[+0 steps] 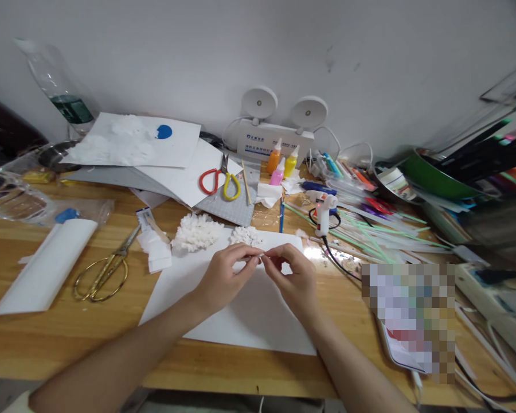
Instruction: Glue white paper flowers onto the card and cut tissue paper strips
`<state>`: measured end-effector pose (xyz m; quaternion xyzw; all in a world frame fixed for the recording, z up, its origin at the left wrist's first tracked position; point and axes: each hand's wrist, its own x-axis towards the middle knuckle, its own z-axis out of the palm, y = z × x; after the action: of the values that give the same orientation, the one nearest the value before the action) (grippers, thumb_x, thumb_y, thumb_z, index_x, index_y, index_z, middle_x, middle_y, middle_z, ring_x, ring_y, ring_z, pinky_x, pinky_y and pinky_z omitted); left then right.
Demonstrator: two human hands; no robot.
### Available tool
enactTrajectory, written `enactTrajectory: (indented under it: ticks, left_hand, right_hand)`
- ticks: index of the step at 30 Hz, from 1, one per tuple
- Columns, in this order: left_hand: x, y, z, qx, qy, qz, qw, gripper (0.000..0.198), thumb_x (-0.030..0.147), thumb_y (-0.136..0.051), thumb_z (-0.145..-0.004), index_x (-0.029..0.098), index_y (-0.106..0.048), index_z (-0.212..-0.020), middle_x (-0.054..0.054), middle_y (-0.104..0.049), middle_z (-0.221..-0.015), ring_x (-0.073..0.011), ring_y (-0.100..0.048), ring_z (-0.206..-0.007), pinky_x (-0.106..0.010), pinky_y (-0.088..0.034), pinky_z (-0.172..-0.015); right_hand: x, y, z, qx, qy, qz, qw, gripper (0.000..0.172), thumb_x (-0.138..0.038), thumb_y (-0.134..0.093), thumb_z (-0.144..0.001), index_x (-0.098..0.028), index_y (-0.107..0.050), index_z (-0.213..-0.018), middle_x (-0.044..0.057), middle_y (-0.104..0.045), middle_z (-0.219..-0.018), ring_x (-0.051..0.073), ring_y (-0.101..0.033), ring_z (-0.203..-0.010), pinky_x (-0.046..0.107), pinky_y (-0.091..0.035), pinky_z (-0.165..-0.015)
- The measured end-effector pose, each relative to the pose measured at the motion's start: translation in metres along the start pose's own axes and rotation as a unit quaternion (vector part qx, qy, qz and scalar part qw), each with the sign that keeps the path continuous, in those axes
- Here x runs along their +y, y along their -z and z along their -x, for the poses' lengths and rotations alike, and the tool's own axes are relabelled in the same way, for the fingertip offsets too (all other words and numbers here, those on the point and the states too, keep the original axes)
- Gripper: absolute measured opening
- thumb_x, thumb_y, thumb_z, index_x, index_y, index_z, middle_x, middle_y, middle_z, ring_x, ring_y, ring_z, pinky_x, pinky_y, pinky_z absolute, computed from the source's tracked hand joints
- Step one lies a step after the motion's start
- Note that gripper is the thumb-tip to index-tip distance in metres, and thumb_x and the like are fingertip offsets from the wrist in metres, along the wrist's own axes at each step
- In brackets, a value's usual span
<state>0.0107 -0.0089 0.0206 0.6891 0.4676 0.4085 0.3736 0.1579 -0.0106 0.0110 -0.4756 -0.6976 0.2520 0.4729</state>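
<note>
With left hand (226, 276) and right hand (293, 278), pinching a tiny pale bit (262, 256) with the fingertips (250, 250), right between both hands. Holding it over white paper (249, 321), near a bumpy white heap (196, 232) and a smaller heap (243, 234). Looking farther, past red-and-yellow scissors (224, 167) to three little bottles (277, 174) by the wall (176, 57)

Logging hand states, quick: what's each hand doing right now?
Left hand: closed, pinching a tiny white piece.
Right hand: closed, apparently pinching the same piece.
</note>
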Motion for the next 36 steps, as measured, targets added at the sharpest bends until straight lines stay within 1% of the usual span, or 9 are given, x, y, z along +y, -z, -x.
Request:
enactTrajectory:
  ticks: [5, 8, 10, 15, 18, 21, 25, 29, 36]
  left_hand:
    - [-0.0008, -0.0008, 0.0003, -0.002, 0.022, 0.021, 1.000, 0.016, 0.020, -0.049, -0.077, 0.017, -0.062, -0.087, -0.003, -0.064, -0.085, -0.0137, -0.058, -0.080, -0.026, -0.046, -0.074]
    - [-0.0013, -0.0015, -0.0004, -0.004, 0.035, 0.037, 0.999, 0.016, 0.020, -0.049, -0.077, 0.017, -0.062, -0.087, -0.003, -0.064, -0.086, -0.0137, -0.059, -0.081, -0.026, -0.047, -0.074]
    - [-0.0014, -0.0016, -0.0010, -0.007, 0.036, 0.040, 0.999, 0.016, 0.020, -0.050, -0.077, 0.017, -0.062, -0.087, -0.003, -0.064, -0.086, -0.0133, -0.059, -0.082, -0.025, -0.047, -0.075]
    - [-0.0015, -0.0006, -0.0011, -0.001, 0.026, 0.029, 0.999, 0.015, 0.019, -0.049, -0.077, 0.017, -0.061, -0.086, -0.002, -0.064, -0.085, -0.0122, -0.058, -0.081, -0.023, -0.046, -0.075]
    - [-0.0019, 0.0004, -0.0011, 0.017, 0.015, 0.000, 1.000, 0.011, 0.018, -0.050, -0.077, 0.018, -0.060, -0.081, 0.000, -0.063, -0.079, -0.0111, -0.058, -0.075, -0.022, -0.045, -0.071]
    - [-0.0023, 0.0011, -0.0014, 0.027, 0.010, -0.020, 0.999, 0.011, 0.018, -0.049, -0.077, 0.018, -0.059, -0.079, 0.000, -0.062, -0.076, -0.0110, -0.057, -0.073, -0.023, -0.045, -0.069]
    - [-0.0030, 0.0011, -0.0017, 0.030, 0.008, -0.026, 0.999, 0.011, 0.020, -0.048, -0.077, 0.018, -0.059, -0.079, 0.000, -0.062, -0.076, -0.0115, -0.056, -0.073, -0.024, -0.044, -0.069]
    - [-0.0035, 0.0008, -0.0020, 0.010, 0.002, -0.030, 1.000, 0.013, 0.018, -0.046, -0.079, 0.018, -0.059, -0.082, -0.001, -0.062, -0.079, -0.0120, -0.056, -0.075, -0.025, -0.044, -0.071]
    - [-0.0041, 0.0012, -0.0009, -0.003, -0.004, -0.038, 0.999, 0.016, 0.017, -0.045, -0.079, 0.018, -0.060, -0.086, -0.002, -0.062, -0.084, -0.0133, -0.056, -0.079, -0.027, -0.044, -0.073]
  right_hand:
    - [0.0018, -0.0023, 0.0015, 0.020, 0.043, 0.019, 0.999, 0.010, -0.012, -0.055, -0.076, -0.019, -0.060, -0.081, 0.002, -0.055, -0.071, 0.011, -0.049, -0.056, 0.024, -0.043, -0.052]
    - [0.0035, -0.0043, 0.0021, 0.035, 0.077, 0.025, 0.996, 0.014, -0.009, -0.055, -0.075, -0.020, -0.061, -0.080, 0.003, -0.056, -0.071, 0.011, -0.050, -0.058, 0.024, -0.044, -0.052]
    - [0.0037, -0.0045, 0.0019, 0.038, 0.081, 0.026, 0.996, 0.014, -0.008, -0.054, -0.075, -0.020, -0.060, -0.079, 0.002, -0.055, -0.070, 0.011, -0.050, -0.058, 0.025, -0.044, -0.052]
    - [0.0031, -0.0030, 0.0007, 0.000, 0.018, 0.003, 1.000, 0.008, -0.011, -0.053, -0.076, -0.019, -0.054, -0.074, 0.000, -0.051, -0.066, 0.011, -0.046, -0.057, 0.024, -0.041, -0.053]
    - [0.0050, -0.0036, 0.0012, -0.047, -0.043, -0.053, 0.997, 0.006, -0.014, -0.050, -0.078, -0.019, -0.050, -0.074, -0.001, -0.049, -0.067, 0.011, -0.046, -0.059, 0.023, -0.040, -0.054]
    - [0.0076, -0.0054, 0.0023, -0.086, -0.080, -0.116, 0.986, 0.006, -0.018, -0.047, -0.081, -0.019, -0.048, -0.076, 0.000, -0.048, -0.069, 0.011, -0.046, -0.061, 0.023, -0.039, -0.056]
    - [0.0083, -0.0068, 0.0028, -0.107, -0.093, -0.144, 0.979, 0.006, -0.021, -0.046, -0.082, -0.018, -0.048, -0.077, 0.000, -0.049, -0.071, 0.011, -0.046, -0.063, 0.023, -0.039, -0.058]
    - [0.0073, -0.0066, 0.0025, -0.121, -0.092, -0.144, 0.978, 0.005, -0.020, -0.046, -0.082, -0.018, -0.048, -0.077, 0.000, -0.050, -0.073, 0.011, -0.047, -0.064, 0.023, -0.040, -0.059]
    - [0.0091, -0.0067, 0.0021, -0.098, -0.084, -0.126, 0.984, 0.004, -0.019, -0.048, -0.081, -0.018, -0.050, -0.078, 0.001, -0.052, -0.073, 0.011, -0.049, -0.064, 0.023, -0.042, -0.059]
